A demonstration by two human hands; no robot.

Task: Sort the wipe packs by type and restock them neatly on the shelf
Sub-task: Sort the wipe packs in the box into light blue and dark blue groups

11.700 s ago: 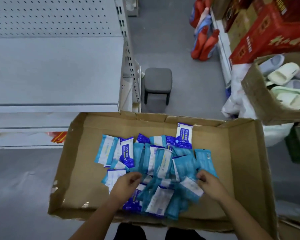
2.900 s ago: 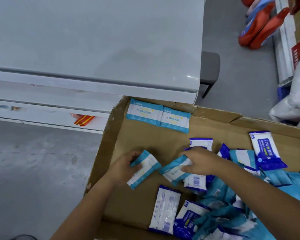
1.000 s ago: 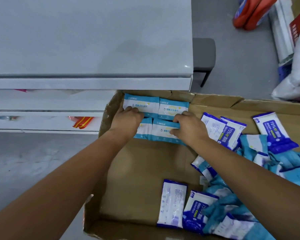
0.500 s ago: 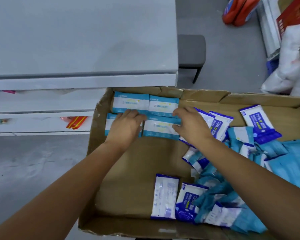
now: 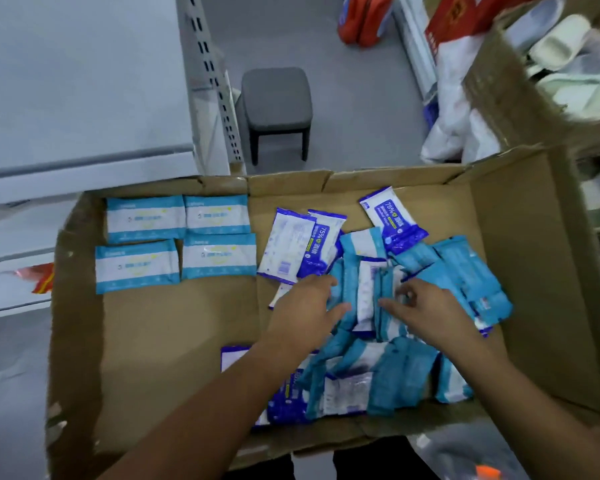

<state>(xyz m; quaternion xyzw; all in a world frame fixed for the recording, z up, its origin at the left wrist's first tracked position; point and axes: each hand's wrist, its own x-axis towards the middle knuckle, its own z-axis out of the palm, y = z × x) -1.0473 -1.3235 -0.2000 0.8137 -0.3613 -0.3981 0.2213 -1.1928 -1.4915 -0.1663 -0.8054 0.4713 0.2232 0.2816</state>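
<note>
A flat cardboard box [image 5: 160,341] holds the wipe packs. Several light-blue packs [image 5: 177,244] lie face up in a neat two-by-two block at its far left. Dark-blue packs [image 5: 302,244] lie loose at the far middle, and one more dark-blue pack [image 5: 394,220] lies further right. A mixed heap of mostly light-blue packs [image 5: 378,372] fills the right half. My left hand [image 5: 302,310] and my right hand [image 5: 430,313] reach into the heap's middle. Their fingers touch upright light-blue packs [image 5: 364,292] between them, with no firm grip visible. The grey shelf [image 5: 77,84] at the upper left is bare.
A grey stool [image 5: 276,105] stands on the floor beyond the box. Lower shelf edges [image 5: 11,271] run along the left. At the right, a cardboard carton of slippers [image 5: 561,57], white bags [image 5: 454,126], red boxes and orange bottles [image 5: 364,15] crowd the aisle.
Both hands left the light-blue block at the box's far left and moved right into the heap. The view swung right, so the block now sits at the far left.
</note>
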